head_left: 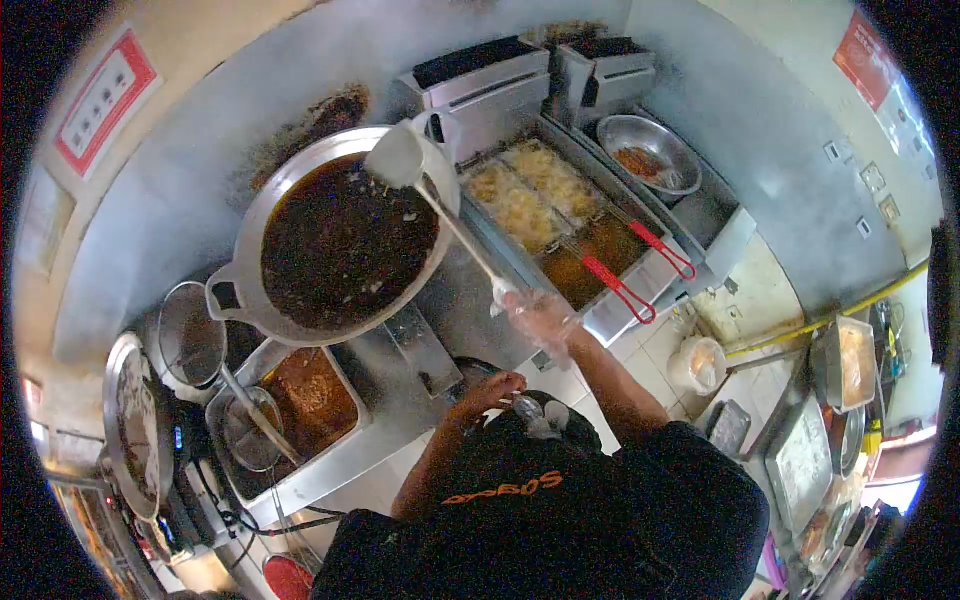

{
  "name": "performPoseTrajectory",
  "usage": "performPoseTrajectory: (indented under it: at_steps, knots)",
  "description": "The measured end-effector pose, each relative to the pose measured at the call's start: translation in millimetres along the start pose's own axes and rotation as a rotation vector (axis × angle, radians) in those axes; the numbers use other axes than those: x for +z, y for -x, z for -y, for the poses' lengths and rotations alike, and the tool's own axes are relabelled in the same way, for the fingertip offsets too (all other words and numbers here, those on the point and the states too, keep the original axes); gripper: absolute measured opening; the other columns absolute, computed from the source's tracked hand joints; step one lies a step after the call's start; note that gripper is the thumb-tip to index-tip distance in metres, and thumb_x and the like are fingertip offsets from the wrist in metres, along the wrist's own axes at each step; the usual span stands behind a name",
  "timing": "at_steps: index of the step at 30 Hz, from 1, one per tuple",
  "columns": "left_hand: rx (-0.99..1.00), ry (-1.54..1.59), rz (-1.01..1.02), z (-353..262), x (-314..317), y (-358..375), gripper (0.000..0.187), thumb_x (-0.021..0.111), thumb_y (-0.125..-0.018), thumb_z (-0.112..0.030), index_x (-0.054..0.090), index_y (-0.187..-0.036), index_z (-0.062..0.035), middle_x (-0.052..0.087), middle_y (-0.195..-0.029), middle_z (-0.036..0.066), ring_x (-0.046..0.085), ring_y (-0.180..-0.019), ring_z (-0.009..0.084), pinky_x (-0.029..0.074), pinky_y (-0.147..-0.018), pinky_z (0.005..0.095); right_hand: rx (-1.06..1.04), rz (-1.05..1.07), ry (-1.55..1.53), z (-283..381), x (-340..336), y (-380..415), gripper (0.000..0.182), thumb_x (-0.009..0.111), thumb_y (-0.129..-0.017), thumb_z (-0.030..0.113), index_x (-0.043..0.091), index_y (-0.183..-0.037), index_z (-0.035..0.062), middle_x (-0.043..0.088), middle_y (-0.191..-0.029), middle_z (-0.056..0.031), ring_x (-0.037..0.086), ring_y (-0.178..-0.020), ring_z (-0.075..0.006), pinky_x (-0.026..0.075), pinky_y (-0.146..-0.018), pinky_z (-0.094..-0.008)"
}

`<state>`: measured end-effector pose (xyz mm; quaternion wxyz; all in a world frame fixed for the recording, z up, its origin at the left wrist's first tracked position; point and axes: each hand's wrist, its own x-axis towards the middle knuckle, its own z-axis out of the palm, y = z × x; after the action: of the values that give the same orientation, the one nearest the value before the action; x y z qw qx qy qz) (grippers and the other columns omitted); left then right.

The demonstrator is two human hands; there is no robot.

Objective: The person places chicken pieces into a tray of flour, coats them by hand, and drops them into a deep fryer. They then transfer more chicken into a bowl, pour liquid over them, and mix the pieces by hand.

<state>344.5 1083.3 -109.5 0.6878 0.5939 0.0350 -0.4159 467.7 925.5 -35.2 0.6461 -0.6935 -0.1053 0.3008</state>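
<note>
My right hand, in a clear plastic glove, is closed around the long handle of a wok spatula. The spatula's broad blade is over the right rim of a large wok that holds dark brown liquid with small pale bits. Close to my body, my left hand has its fingers curled. A shiny, whitish crumpled thing is beside it, against the black shirt. Whether the fingers hold any of it cannot be made out.
Right of the wok, a deep fryer has bubbling baskets with red handles. A metal bowl is behind it. At left are a strainer, a pan of reddish oil and a round pot. A white bucket is at right.
</note>
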Motion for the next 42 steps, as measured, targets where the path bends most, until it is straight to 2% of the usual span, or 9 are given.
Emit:
performPoseTrajectory:
  at_steps: [1,6,10,12,13,14,15,17,42]
  knots:
    - [-0.004,-0.002,0.012,4,-1,-11,0.045,0.049,-0.082,-0.045,0.047,-0.110,-0.0091,0.053,-0.104,0.004,0.050,-0.096,0.0159,0.040,-0.081,0.0329,0.152,0.030,-0.601,4,-9,1,0.025,0.044,-0.082,0.026,0.059,-0.091,0.0084,0.060,-0.069,-0.0097,0.052,-0.055,-0.0204,0.043,-0.054,-0.0353]
    - [0.136,-0.026,0.112,-16,15,-70,0.037,0.052,-0.084,-0.033,0.047,-0.109,-0.0062,0.054,-0.099,0.006,0.054,-0.083,0.0155,0.045,-0.074,0.0300,0.272,-0.234,0.318,53,-106,-2,0.029,0.046,-0.080,0.026,0.055,-0.101,0.0076,0.058,-0.077,-0.0054,0.049,-0.062,-0.0160,0.043,-0.054,-0.0298]
    - [0.075,0.069,0.177,-48,41,-111,0.040,0.051,-0.084,-0.035,0.044,-0.113,-0.0076,0.051,-0.102,0.005,0.052,-0.087,0.0162,0.045,-0.076,0.0320,-0.802,-0.260,1.792,89,-166,14,0.028,0.048,-0.080,0.032,0.054,-0.083,0.0046,0.056,-0.074,-0.0118,0.055,-0.069,-0.0306,0.043,-0.059,-0.0392]
    - [0.081,0.050,0.173,-50,58,-139,0.041,0.051,-0.084,-0.035,0.043,-0.113,-0.0080,0.050,-0.103,0.005,0.052,-0.089,0.0164,0.044,-0.077,0.0330,-0.494,-0.355,1.480,99,-164,18,0.026,0.048,-0.080,0.029,0.052,-0.079,0.0032,0.054,-0.071,-0.0133,0.053,-0.071,-0.0312,0.042,-0.061,-0.0395]
    - [0.587,-0.166,0.301,-43,59,-160,0.043,0.047,-0.084,-0.037,0.042,-0.117,-0.0094,0.050,-0.107,0.006,0.050,-0.095,0.0201,0.042,-0.081,0.0366,-0.197,-0.433,1.149,101,-164,18,0.025,0.048,-0.079,0.026,0.051,-0.075,0.0019,0.052,-0.068,-0.0149,0.052,-0.073,-0.0318,0.041,-0.063,-0.0398]
    - [1.097,-0.392,0.419,-41,60,-180,0.045,0.044,-0.085,-0.039,0.040,-0.120,-0.0107,0.050,-0.112,0.007,0.049,-0.100,0.0239,0.040,-0.085,0.0403,-0.910,-0.337,1.531,6,-238,-35,0.020,0.048,-0.076,0.021,0.050,-0.072,0.0014,0.052,-0.066,-0.0136,0.054,-0.070,-0.0312,0.040,-0.060,-0.0425]
    - [1.107,-0.400,0.413,-40,65,-197,0.045,0.044,-0.085,-0.039,0.040,-0.120,-0.0107,0.050,-0.112,0.007,0.049,-0.100,0.0239,0.040,-0.085,0.0403,-0.924,-0.337,1.535,9,-237,-41,0.020,0.048,-0.076,0.021,0.050,-0.072,0.0014,0.052,-0.066,-0.0136,0.054,-0.070,-0.0312,0.040,-0.060,-0.0425]
    - [0.220,0.568,0.457,-36,80,-223,0.050,0.046,-0.083,-0.039,0.037,-0.123,-0.0114,0.047,-0.117,0.009,0.045,-0.107,0.0288,0.035,-0.090,0.0445,-0.418,-0.228,1.773,13,-221,-48,0.012,0.049,-0.074,0.014,0.053,-0.071,0.0031,0.054,-0.066,-0.0126,0.055,-0.064,-0.0305,0.042,-0.059,-0.0421]
    - [0.208,0.510,-0.207,-80,141,-246,0.021,0.043,-0.088,-0.023,0.032,-0.097,-0.0084,0.049,-0.082,0.009,0.058,-0.073,0.0258,0.052,-0.063,0.0477,0.175,-0.017,1.427,36,-255,-128,0.018,0.057,-0.066,0.021,0.061,-0.071,0.0039,0.061,-0.071,-0.0139,0.058,-0.063,-0.0281,0.045,-0.056,-0.0410]
